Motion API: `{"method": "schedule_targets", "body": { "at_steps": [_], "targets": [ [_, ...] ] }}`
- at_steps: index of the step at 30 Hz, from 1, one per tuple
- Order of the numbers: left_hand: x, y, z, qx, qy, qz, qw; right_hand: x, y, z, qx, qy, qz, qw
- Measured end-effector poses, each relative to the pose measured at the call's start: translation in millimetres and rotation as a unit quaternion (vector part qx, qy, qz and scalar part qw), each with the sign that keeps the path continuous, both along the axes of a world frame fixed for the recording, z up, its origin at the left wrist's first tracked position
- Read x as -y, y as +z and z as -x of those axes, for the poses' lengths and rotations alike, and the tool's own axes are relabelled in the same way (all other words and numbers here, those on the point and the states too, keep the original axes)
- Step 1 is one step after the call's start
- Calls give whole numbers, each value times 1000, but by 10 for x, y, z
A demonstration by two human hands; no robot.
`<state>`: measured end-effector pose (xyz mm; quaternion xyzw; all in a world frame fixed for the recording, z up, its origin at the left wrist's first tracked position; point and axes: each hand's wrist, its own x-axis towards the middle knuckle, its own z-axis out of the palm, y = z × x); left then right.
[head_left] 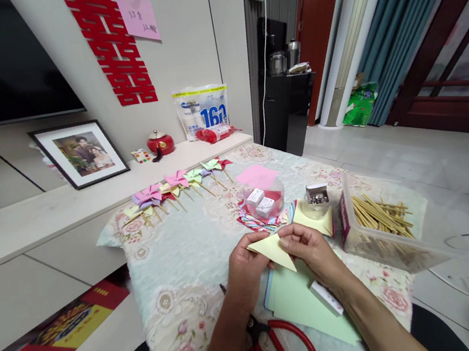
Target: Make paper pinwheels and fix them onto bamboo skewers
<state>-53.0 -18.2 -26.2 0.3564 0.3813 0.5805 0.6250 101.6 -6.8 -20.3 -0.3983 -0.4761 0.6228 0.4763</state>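
Both my hands hold one folded pale yellow paper triangle [273,249] over the table's middle. My left hand [244,269] pinches its left corner, and my right hand [311,249] grips its right edge. Under them lies a stack of pale green and blue paper sheets [301,301] with a small white box [326,298] on top. Red-handled scissors [283,343] rest near my left forearm.
A row of finished paper pinwheels on sticks [174,188] lies at the table's far side. A clear bowl with small white boxes [265,197], a jar of metal pins [317,201] and a clear box of wooden sticks [379,218] stand ahead and right. The floral tablecloth [178,267] covers the table.
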Motion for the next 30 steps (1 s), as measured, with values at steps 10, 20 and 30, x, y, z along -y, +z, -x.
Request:
{"method": "schedule_targets", "body": {
  "at_steps": [10,20,30],
  "targets": [
    [47,29,53,15,-28,-49,998,-21,-1,-10,-4,-15,-9,1000],
    [27,4,81,-8,-19,-66,998,-3,-4,-28,-1,-18,-13,1000],
    [7,-5,41,-8,-35,-46,998,-20,-23,-85,28,-10,-32,999]
  ]
}}
